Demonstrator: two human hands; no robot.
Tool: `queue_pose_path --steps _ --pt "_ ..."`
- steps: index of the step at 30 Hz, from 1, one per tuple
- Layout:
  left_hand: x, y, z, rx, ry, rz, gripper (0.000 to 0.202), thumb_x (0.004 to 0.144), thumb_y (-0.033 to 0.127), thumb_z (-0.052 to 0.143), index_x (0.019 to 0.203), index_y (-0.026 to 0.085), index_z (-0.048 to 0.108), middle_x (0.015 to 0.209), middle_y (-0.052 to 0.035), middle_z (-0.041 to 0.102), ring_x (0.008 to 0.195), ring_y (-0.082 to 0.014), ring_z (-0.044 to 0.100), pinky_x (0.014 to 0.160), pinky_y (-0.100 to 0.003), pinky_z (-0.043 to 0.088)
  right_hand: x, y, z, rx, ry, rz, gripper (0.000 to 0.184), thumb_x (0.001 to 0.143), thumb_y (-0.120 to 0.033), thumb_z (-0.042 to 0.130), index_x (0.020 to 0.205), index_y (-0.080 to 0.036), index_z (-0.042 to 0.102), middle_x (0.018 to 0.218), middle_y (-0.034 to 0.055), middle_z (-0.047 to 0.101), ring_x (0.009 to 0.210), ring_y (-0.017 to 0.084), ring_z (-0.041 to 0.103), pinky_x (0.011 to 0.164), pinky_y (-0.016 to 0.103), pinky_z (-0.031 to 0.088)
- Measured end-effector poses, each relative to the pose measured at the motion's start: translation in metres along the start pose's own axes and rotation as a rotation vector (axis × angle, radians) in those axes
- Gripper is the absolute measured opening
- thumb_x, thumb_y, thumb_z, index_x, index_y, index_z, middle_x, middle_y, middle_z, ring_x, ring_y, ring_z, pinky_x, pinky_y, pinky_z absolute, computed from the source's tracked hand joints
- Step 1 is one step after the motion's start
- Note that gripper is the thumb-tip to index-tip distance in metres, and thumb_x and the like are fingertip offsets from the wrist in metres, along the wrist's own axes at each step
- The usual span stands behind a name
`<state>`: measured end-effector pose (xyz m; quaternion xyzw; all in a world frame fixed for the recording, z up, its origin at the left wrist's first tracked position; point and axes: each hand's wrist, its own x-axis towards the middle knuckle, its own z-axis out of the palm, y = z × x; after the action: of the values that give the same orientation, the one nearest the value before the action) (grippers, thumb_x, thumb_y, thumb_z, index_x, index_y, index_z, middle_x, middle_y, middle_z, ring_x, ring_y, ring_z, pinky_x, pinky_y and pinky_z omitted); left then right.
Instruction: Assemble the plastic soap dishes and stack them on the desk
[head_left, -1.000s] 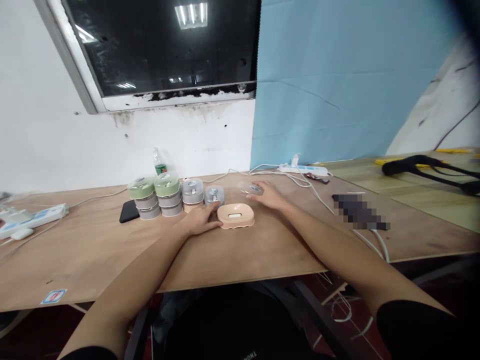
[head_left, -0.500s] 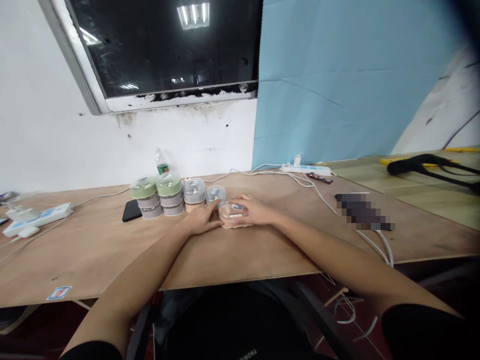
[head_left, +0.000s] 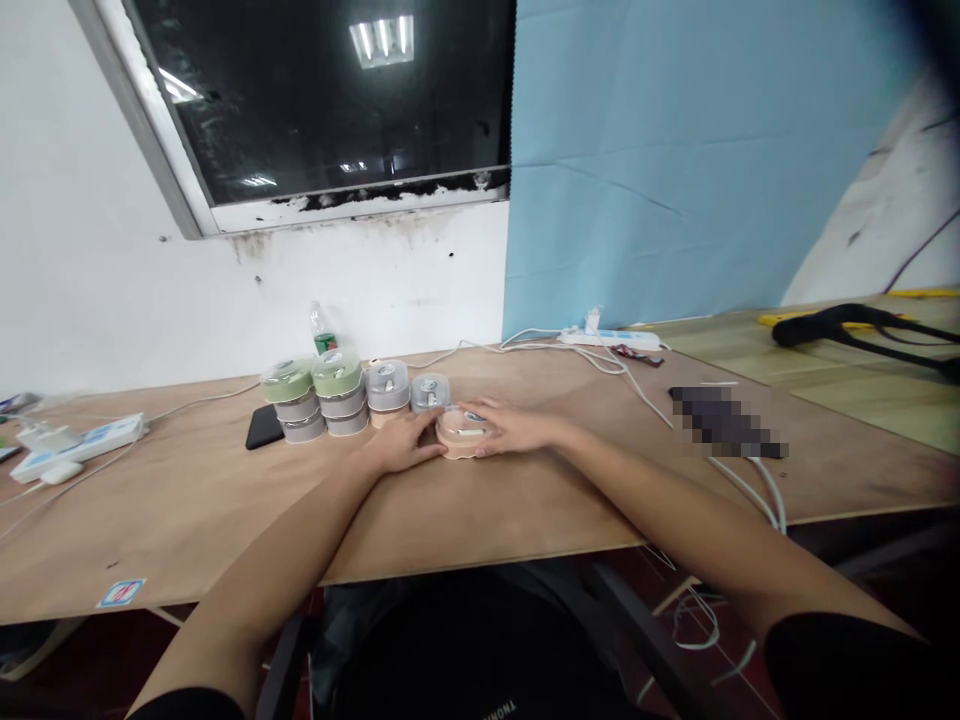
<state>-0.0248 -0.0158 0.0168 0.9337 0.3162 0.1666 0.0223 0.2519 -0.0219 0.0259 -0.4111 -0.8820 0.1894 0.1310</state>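
Note:
A round, pinkish container with a clear lid [head_left: 459, 437] sits on the wooden table in front of me, between my two hands. My left hand [head_left: 396, 443] is closed about its left side, thumb at the near edge. My right hand [head_left: 519, 427] grips the right side, its fingers reaching over the lid's far edge. Just behind stands a grey container [head_left: 430, 391] with a clear lid. To the left, another grey one [head_left: 388, 384] rests on a pinkish one, partly hidden by my left hand. Two stacks with green tops [head_left: 288, 380] and grey lower containers stand farther left.
Behind the stacks is a plastic bottle [head_left: 322, 330]; a black phone-like object [head_left: 264, 427] lies beside them. Power strips stand at left [head_left: 90, 445] and back right [head_left: 611, 339], with white cables running across the table. A blurred-out dark object [head_left: 727, 422] lies right.
My left fingers have drawn back slightly from the grey container behind. My right hand stays at the pinkish container, its fingers shifted a little. The view has tilted slightly.

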Motion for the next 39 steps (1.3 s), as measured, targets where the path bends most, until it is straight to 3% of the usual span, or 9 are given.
queue_pose_path --steps 5,11,14,17,21,27,30,35,39 --pt "-0.001 0.001 -0.001 -0.028 0.000 -0.013 0.068 0.087 0.055 0.054 0.141 0.017 0.037 0.114 -0.0129 0.064 0.100 -0.0270 0.062 0.084 -0.037 0.048 0.001 -0.001 0.006 -0.048 0.066 -0.103 0.089 0.074 -0.061 0.066 0.149 -0.029 0.031 0.155 0.0075 0.027 0.142 0.034 0.021 0.113 0.051 0.024" --pt "-0.001 0.000 -0.002 -0.030 -0.003 -0.059 0.063 0.085 0.055 0.056 0.134 0.017 0.045 0.108 -0.0111 0.067 0.095 -0.0260 0.064 0.081 -0.035 0.049 0.008 0.003 0.015 -0.125 0.203 -0.210 0.078 0.074 -0.060 0.068 0.142 -0.033 0.043 0.148 0.0057 0.041 0.135 0.032 0.036 0.112 0.051 0.026" --pt "0.000 -0.002 -0.001 -0.039 0.002 -0.064 0.061 0.084 0.055 0.057 0.131 0.017 0.048 0.108 -0.0106 0.067 0.095 -0.0256 0.064 0.081 -0.035 0.049 0.008 0.006 0.012 -0.136 0.187 -0.222 0.077 0.076 -0.057 0.067 0.144 -0.031 0.041 0.149 0.0072 0.039 0.136 0.031 0.034 0.112 0.051 0.025" --pt "0.001 -0.004 0.002 -0.043 0.005 -0.066 0.061 0.084 0.055 0.057 0.132 0.018 0.047 0.109 -0.0104 0.067 0.096 -0.0255 0.064 0.081 -0.035 0.049 0.004 0.014 0.005 -0.072 0.104 -0.193 0.089 0.070 -0.051 0.074 0.147 -0.028 0.035 0.151 0.0084 0.035 0.138 0.032 0.030 0.111 0.049 0.028" --pt "0.002 -0.006 0.005 -0.046 0.001 -0.035 0.063 0.086 0.051 0.055 0.139 0.019 0.040 0.116 -0.0109 0.065 0.103 -0.0267 0.062 0.087 -0.037 0.047 0.001 0.026 -0.002 0.045 0.049 -0.133 0.098 0.062 -0.043 0.080 0.147 -0.028 0.034 0.142 0.0081 0.046 0.129 0.032 0.043 0.108 0.048 0.034" --pt "0.000 -0.007 0.006 -0.114 -0.001 -0.086 0.083 0.085 0.051 0.056 0.150 0.019 0.015 0.125 -0.0118 0.062 0.113 -0.0290 0.058 0.095 -0.041 0.045 0.004 0.033 -0.005 0.364 0.173 -0.095 0.086 0.063 -0.040 0.077 0.140 -0.021 0.046 0.138 0.0093 0.051 0.122 0.031 0.051 0.104 0.046 0.040" --pt "0.000 -0.007 0.007 -0.130 0.020 -0.130 0.089 0.085 0.052 0.055 0.152 0.020 0.006 0.131 -0.0126 0.058 0.110 -0.0287 0.060 0.092 -0.041 0.046 0.005 0.043 -0.007 0.498 0.311 -0.031 0.086 0.064 -0.043 0.076 0.139 -0.018 0.045 0.140 0.0116 0.049 0.122 0.030 0.051 0.103 0.044 0.041" --pt "0.003 -0.010 0.010 -0.042 0.021 -0.034 0.064 0.085 0.051 0.055 0.138 0.017 0.042 0.126 -0.0145 0.060 0.110 -0.0291 0.058 0.094 -0.041 0.045 0.025 0.056 0.001 0.485 0.652 0.046 0.091 0.063 -0.047 0.076 0.141 -0.017 0.041 0.141 0.0142 0.047 0.126 0.029 0.048 0.106 0.045 0.039" --pt "0.005 -0.010 0.010 -0.013 0.012 0.022 0.052 0.085 0.048 0.056 0.125 0.016 0.053 0.113 -0.0123 0.065 0.102 -0.0271 0.061 0.088 -0.038 0.046 0.063 0.050 0.021 0.440 0.884 0.195 0.093 0.058 -0.053 0.078 0.138 -0.018 0.044 0.136 0.0157 0.050 0.122 0.031 0.050 0.103 0.049 0.041"
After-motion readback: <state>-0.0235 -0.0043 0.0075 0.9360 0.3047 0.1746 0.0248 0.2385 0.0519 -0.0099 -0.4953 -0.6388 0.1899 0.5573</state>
